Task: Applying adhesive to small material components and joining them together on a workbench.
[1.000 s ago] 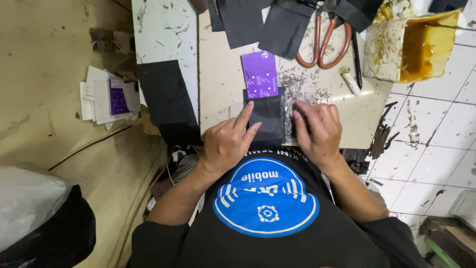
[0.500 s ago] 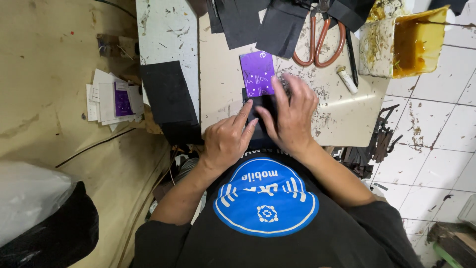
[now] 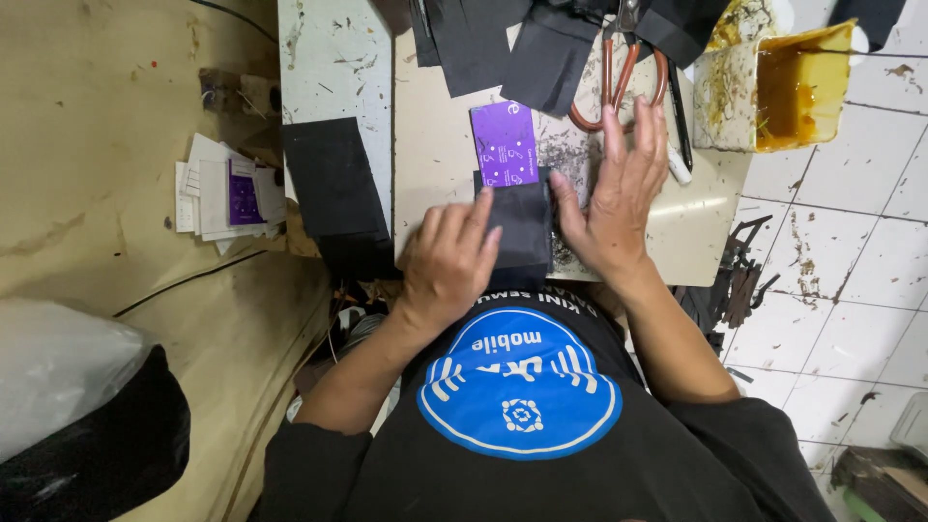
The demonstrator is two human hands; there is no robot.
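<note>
Your left hand [image 3: 449,266] presses flat on the black piece [image 3: 522,227] — your right hand [image 3: 619,198] lies open beside it, thumb touching, purple card [image 3: 505,145] poking out above.

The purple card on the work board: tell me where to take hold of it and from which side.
Grip the purple card by its far short edge, coming from the scissors side. It lies flat, its near end tucked under the black piece that the left hand presses down, while the right hand lies flat on the board beside it. Only the far half is exposed, so a pinch there probably works best.
</note>
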